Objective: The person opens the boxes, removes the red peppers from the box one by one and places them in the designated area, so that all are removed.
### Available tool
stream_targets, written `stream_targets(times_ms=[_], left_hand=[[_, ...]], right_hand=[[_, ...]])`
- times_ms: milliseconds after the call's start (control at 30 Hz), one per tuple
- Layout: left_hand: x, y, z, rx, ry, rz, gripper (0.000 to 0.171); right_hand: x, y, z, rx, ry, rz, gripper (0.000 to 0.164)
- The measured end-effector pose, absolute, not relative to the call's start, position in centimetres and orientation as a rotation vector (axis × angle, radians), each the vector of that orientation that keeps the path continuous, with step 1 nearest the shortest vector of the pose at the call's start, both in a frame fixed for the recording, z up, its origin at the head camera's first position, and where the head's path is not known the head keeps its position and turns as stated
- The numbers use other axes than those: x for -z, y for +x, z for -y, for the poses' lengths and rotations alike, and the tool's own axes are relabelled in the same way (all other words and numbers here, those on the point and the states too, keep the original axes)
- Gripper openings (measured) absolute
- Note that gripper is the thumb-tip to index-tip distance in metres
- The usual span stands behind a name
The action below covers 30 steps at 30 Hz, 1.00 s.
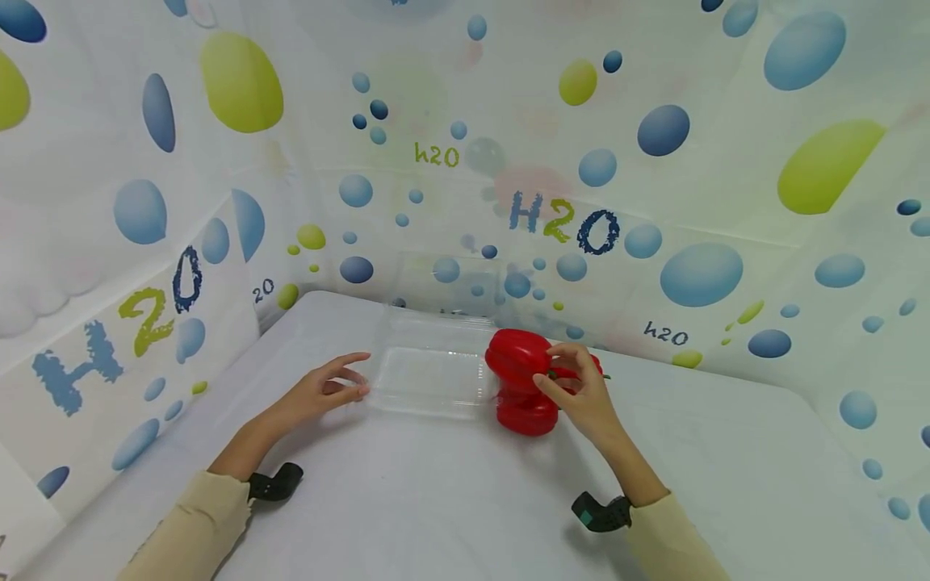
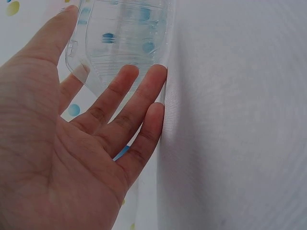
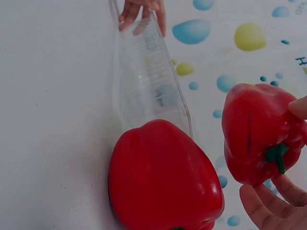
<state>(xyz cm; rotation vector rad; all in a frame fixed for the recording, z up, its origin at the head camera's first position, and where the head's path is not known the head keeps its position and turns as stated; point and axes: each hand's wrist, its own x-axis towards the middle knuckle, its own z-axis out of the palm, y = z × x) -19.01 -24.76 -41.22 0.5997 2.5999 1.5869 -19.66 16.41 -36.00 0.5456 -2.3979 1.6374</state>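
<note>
In the head view, my right hand [image 1: 581, 395] holds a red bell pepper [image 1: 517, 355] by its stem end, thumb and fingers on either side. The right wrist view shows this pepper [image 3: 259, 129] raised, its green stem toward the palm. Below it, a second red bell pepper [image 3: 163, 172] lies on the table beside the clear plastic container [image 1: 429, 379]. At the container's left end is my left hand [image 1: 320, 393], fingers loosely extended. In the left wrist view, its fingertips [image 2: 156, 74] are at the container's wall.
More red with a green tip [image 1: 597, 365] shows behind my right hand, mostly hidden. The container's clear lid [image 1: 446, 282] stands raised at the back. A white cloth covers the table [image 1: 407, 500]; a patterned curtain [image 1: 450, 97] hangs behind and at the left.
</note>
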Motion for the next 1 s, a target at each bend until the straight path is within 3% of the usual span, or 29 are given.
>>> stream_targets(times_ms=[1000], left_hand=[[41.6,-19.4,25.0,-1.565,0.620,-2.598,0.061]], right_hand=[[36.0,-18.9,-20.7,-1.661,0.423,2.352,0.044]])
